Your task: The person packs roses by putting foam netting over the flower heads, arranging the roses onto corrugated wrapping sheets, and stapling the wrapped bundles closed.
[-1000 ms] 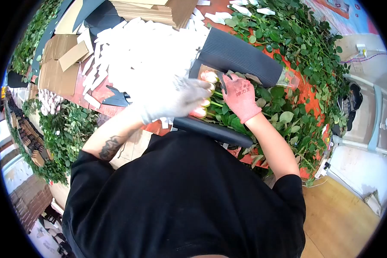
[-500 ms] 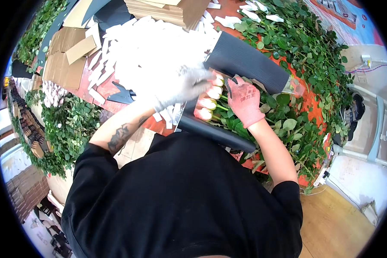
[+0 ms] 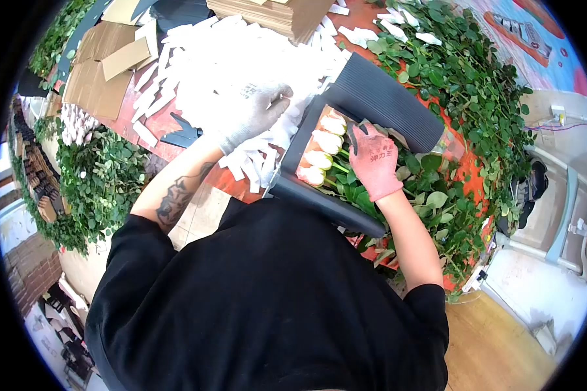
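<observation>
My left hand (image 3: 257, 111), in a whitish glove, hovers over a pile of white foam-like sleeves (image 3: 195, 85). Its thumb and fingers are bent with a gap between them, and nothing can be made out in it. My right hand (image 3: 375, 159), in a pink glove with dark fingertips, has its fingers curled at the stems beside a row of pale rose buds (image 3: 318, 158). The grip itself is partly hidden. These roses lie on brown card inside a black corrugated wrapper (image 3: 385, 98), whose near flap (image 3: 329, 210) is rolled up toward my body.
Leafy stems (image 3: 463, 85) spread over the red table on the right. Cardboard pieces (image 3: 98, 85) and a stack of brown sheets (image 3: 274, 16) lie at the back. A black cut piece (image 3: 182, 133) sits left of the white pile. A pale chair (image 3: 554, 208) stands at the right.
My left hand has moved left from the rose buds to above the white pile, uncovering the buds and brown card. My right hand stays by the stems.
</observation>
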Action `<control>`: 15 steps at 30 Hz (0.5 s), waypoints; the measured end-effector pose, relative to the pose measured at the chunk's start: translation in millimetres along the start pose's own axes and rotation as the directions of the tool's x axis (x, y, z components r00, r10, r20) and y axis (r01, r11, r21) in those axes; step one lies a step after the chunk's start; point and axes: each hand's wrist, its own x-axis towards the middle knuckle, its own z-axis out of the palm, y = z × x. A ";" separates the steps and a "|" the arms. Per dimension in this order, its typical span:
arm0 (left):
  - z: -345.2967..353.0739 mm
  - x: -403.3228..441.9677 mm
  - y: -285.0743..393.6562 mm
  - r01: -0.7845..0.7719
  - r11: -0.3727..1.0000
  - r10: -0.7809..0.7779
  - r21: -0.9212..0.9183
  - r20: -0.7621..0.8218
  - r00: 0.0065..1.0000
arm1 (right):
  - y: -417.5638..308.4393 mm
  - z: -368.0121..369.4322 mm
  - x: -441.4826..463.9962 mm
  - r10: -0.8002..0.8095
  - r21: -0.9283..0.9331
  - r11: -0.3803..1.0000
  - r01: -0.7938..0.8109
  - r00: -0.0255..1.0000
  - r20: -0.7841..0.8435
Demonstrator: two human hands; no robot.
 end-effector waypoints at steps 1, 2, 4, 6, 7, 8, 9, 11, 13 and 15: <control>-3.4 -2.4 4.4 0.008 1.000 -0.008 0.001 -0.001 1.000 | 0.0 1.0 0.7 -0.007 0.003 1.000 0.007 1.000 0.004; -4.1 -4.1 10.1 -0.078 0.997 0.078 0.002 0.043 0.996 | 0.9 2.2 0.6 -0.002 0.012 1.000 0.002 1.000 0.002; 2.5 -5.5 23.3 -0.172 0.984 0.167 0.037 0.116 0.979 | 5.0 7.2 -1.5 -0.020 0.002 1.000 0.021 0.999 -0.048; 27.4 2.2 14.6 -0.132 0.991 0.127 0.032 0.122 0.984 | 5.1 6.1 -1.6 -0.037 -0.021 0.999 0.036 0.998 -0.056; 33.6 7.6 16.2 -0.098 0.995 0.093 0.030 0.138 0.986 | 5.8 5.4 -2.1 -0.044 -0.038 0.998 0.041 0.997 -0.065; 36.5 12.4 16.0 0.061 0.998 -0.054 -0.024 0.224 0.973 | 5.8 3.7 -2.1 -0.042 -0.042 0.998 0.040 0.997 -0.063; 38.0 13.6 15.6 0.059 0.998 -0.051 -0.029 0.227 0.973 | 5.3 1.1 -2.5 -0.028 -0.022 0.999 0.027 0.999 -0.042; 38.8 14.1 13.3 -0.015 1.000 0.009 0.023 0.213 0.977 | 5.6 0.4 -4.3 -0.002 0.000 1.000 0.002 1.000 -0.019; 36.0 13.9 14.0 -0.037 0.999 0.039 -0.015 0.209 0.977 | 6.4 2.1 -5.0 -0.005 -0.002 1.000 0.005 0.999 -0.034; 25.0 11.7 24.7 -0.038 0.999 0.027 0.035 0.280 0.960 | 4.7 2.8 -5.6 0.003 -0.004 1.000 -0.003 0.998 -0.060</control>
